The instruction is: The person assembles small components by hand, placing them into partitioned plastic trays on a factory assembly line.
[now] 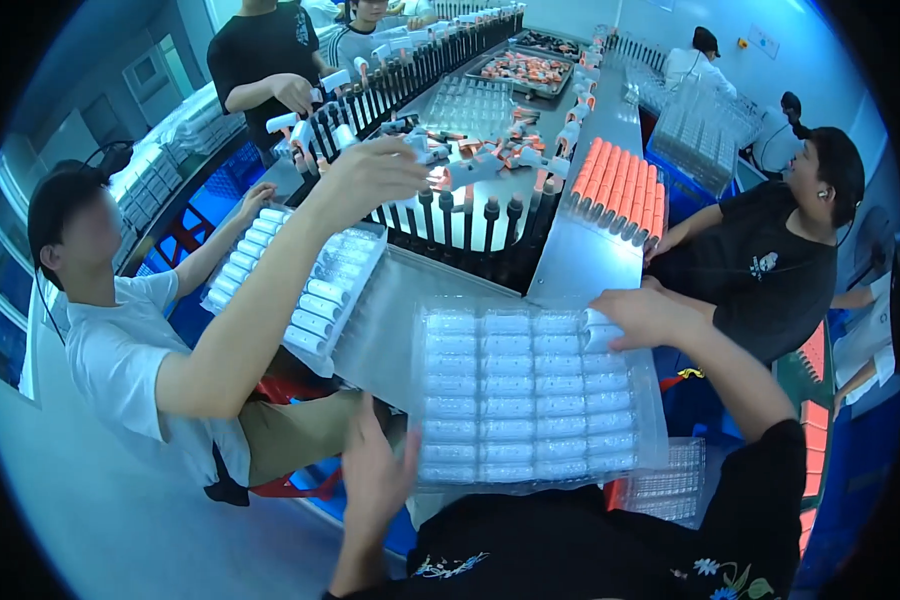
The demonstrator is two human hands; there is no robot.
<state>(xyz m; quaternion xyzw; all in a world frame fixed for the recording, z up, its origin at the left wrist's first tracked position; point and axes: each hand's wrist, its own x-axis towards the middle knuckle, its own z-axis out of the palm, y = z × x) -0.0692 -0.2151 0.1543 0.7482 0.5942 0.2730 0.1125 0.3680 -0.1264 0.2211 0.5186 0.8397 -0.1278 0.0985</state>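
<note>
A clear plastic tray (650, 440) filled with rows of white cylindrical casings (507, 408) lies before me, its front edge close to my body. My right hand (655, 318) reaches over the far right corner, fingers closed round a white casing (598, 330) at that end of the tray. Beside the tray's left edge is my left hand (378, 465), fingers stretched and thumb apart, with nothing seen in it. Whether it touches the edge I cannot tell.
Ahead runs a conveyor ringed by black upright holders (450, 215), some carrying white parts. Orange tubes (618, 190) lie in rows to its right. On the left, a co-worker's arm (270, 300) stretches over another tray of casings (320, 305). Another person (770, 240) sits close at right.
</note>
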